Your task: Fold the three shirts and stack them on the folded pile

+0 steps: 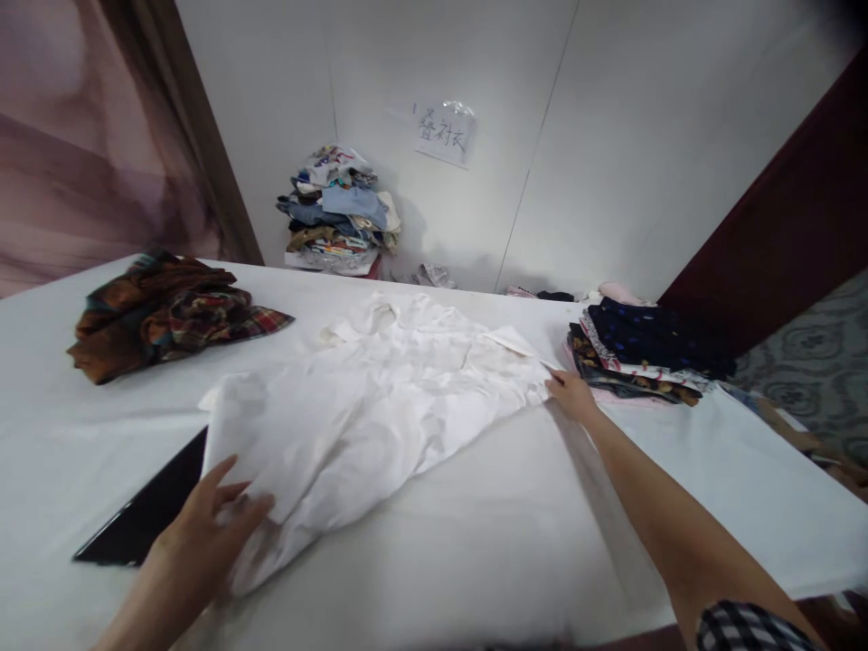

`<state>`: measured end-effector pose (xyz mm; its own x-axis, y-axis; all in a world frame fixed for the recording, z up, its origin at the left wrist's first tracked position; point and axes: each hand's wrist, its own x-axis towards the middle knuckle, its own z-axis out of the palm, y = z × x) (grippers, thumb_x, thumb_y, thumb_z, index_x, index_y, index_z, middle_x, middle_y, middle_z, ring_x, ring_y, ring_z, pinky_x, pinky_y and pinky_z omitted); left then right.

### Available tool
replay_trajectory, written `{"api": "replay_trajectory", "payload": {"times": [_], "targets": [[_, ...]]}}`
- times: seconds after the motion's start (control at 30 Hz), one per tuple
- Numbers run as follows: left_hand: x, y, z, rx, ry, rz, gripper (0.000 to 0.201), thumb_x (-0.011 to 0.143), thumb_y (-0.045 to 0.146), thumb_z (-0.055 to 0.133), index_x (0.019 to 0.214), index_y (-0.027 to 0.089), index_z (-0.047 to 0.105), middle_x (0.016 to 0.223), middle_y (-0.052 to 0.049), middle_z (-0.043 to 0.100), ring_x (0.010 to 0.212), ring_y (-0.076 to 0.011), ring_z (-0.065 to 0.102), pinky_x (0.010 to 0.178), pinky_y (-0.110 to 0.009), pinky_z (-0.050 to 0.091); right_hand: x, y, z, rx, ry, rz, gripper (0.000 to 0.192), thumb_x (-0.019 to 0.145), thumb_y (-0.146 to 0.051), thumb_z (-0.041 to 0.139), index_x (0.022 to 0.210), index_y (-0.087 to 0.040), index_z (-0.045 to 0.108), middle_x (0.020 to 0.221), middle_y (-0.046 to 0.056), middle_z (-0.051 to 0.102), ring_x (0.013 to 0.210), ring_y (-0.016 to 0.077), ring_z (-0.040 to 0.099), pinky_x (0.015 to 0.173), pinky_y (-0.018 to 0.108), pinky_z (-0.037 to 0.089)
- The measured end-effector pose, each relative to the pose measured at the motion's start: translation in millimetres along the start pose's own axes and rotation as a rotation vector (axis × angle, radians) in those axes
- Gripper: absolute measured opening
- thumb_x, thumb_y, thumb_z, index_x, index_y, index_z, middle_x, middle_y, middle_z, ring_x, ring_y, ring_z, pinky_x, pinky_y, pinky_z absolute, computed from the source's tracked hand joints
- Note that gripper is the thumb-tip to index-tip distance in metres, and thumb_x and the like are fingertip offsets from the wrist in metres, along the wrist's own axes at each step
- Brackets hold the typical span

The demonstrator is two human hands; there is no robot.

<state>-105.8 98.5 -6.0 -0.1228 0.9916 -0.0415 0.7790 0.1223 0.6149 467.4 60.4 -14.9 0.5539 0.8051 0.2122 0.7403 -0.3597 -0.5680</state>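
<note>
A white shirt is spread, wrinkled, across the white-covered table in front of me, its collar end toward the wall. At the shirt's right side, my right hand is closed, pinching the fabric edge between thumb and fingers. My left hand is over the near left part of the shirt, with fingers curved and apart; whether it touches the cloth is hard to tell. From beneath the shirt's left side a flat black board sticks out, partly hidden by the cloth and my left hand.
Brown and red plaid clothes lie heaped at the far left. A folded stack of clothes sits at the right. A tall clothes pile stands by the wall, below and left of a paper sign. The table has a white cover.
</note>
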Motion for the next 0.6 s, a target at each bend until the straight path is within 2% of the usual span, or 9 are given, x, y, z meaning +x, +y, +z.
{"api": "replay_trajectory", "payload": {"times": [0.1,0.2,0.27,0.43,0.53,0.6], "targets": [[-13.0,25.1,-11.9,-0.094,-0.034,-0.048,0.073,0.063,0.064,0.051,0.119,0.018,0.056,0.082,-0.003,0.068,0.075,-0.0235,0.063,0.067,-0.029,0.049,9.6,3.6,-7.8,0.111,0.061,0.008,0.022,0.070,-0.033,0.055,0.071,-0.016,0.069,0.065,0.003,0.066,0.069,0.0204,0.060,0.065,0.028,0.044],[-23.9,31.3,-26.2,-0.226,-0.027,-0.092,0.059,0.066,0.066,0.051,0.100,0.019,0.063,0.068,0.002,0.064,0.060,-0.0176,0.057,0.052,-0.024,0.044,14.9,11.0,-25.5,0.231,0.165,0.021,0.027,0.071,-0.039,0.053,0.077,-0.017,0.067,0.070,0.004,0.066,0.071,0.0194,0.058,0.065,0.028,0.046],[-26.8,27.4,-32.7,-0.207,-0.029,-0.117,0.055,0.068,0.066,0.051,0.091,0.019,0.065,0.057,0.003,0.058,0.052,-0.0150,0.050,0.047,-0.023,0.040,13.8,18.1,-35.7,0.339,0.196,0.054,0.031,0.070,-0.043,0.054,0.081,-0.017,0.066,0.070,0.003,0.065,0.068,0.0178,0.058,0.061,0.028,0.047],[-21.1,15.6,-32.0,-0.096,-0.155,-0.098,0.051,0.073,0.063,0.047,0.074,0.016,0.067,0.060,-0.001,0.060,0.061,-0.0176,0.055,0.054,-0.024,0.041,0.0,29.1,-34.9,0.508,0.097,0.144,0.030,0.060,-0.046,0.065,0.070,-0.019,0.063,0.062,0.001,0.063,0.057,0.0145,0.057,0.056,0.027,0.050],[-24.7,16.3,-30.9,-0.073,-0.136,-0.062,0.053,0.075,0.064,0.044,0.069,0.016,0.065,0.054,0.000,0.054,0.056,-0.0162,0.050,0.052,-0.025,0.039,-9.2,29.1,-28.4,0.534,0.024,0.181,0.027,0.059,-0.045,0.068,0.068,-0.020,0.065,0.064,0.002,0.066,0.060,0.0159,0.060,0.058,0.028,0.051],[-32.0,20.4,-35.4,-0.145,-0.101,-0.018,0.050,0.075,0.062,0.046,0.070,0.016,0.065,0.059,-0.001,0.057,0.060,-0.0167,0.053,0.054,-0.025,0.042,-13.4,27.5,-27.7,0.532,-0.050,0.201,0.028,0.061,-0.046,0.069,0.072,-0.020,0.068,0.072,0.004,0.069,0.066,0.0178,0.062,0.060,0.028,0.052]]}}
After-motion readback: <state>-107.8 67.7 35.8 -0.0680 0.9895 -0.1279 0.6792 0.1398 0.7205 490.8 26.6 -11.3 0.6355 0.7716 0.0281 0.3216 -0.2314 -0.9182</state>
